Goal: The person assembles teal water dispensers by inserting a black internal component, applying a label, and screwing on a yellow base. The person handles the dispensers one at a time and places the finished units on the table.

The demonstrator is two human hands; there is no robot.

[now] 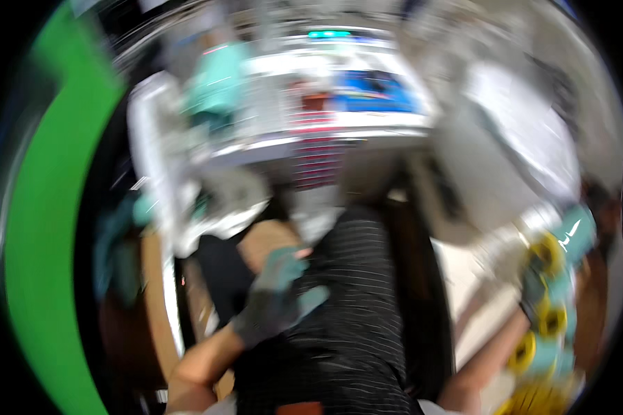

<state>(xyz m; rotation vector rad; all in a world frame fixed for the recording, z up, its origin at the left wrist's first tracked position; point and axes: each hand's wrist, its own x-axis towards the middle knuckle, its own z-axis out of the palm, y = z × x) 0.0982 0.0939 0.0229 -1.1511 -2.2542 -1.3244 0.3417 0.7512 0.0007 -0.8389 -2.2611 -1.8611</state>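
Note:
My left hand (273, 297), in a grey glove with teal fingertips, hangs over my lap with thumb and fingers apart and nothing in it. Below it are dark striped trousers (353, 297). Far out to the right, my right hand (533, 287), also in a dark glove, reaches in among several teal cylinders with yellow ring-shaped ends, such as the upper teal cylinder (576, 235). It touches or is very near them; blur and the cylinders hide its fingers, so its grip cannot be made out.
Ahead stands a white table (270, 138) bearing a blue tray-like thing (377, 91) and a teal bundle (218, 79). A large whitish container (474, 159) with a pale plastic liner (522, 114) stands at right. Bright green floor (45, 242) curves along the left. The picture is smeared by motion.

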